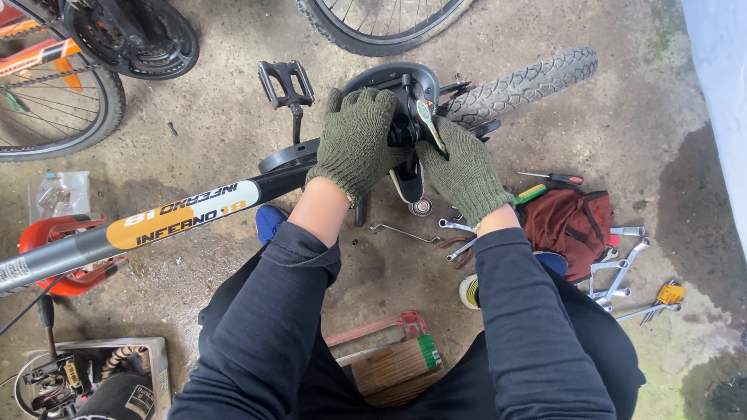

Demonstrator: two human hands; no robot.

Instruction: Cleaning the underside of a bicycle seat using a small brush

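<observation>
- Down at the crank, both gloved hands work: left hand (356, 140) fingers wrapped around the black chain guard (381, 78), right hand (461, 167) pinching a small tool (429, 124) against it.
- I'd brace the guard firmly and turn slowly so nothing slips.
- Count: one pedal (285, 82), three tyres, several spanners (615, 272) on the floor.

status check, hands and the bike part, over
Left hand and right hand, gloved, both on black chain guard. Pedal beside left hand. Wrenches on floor, clear.
</observation>
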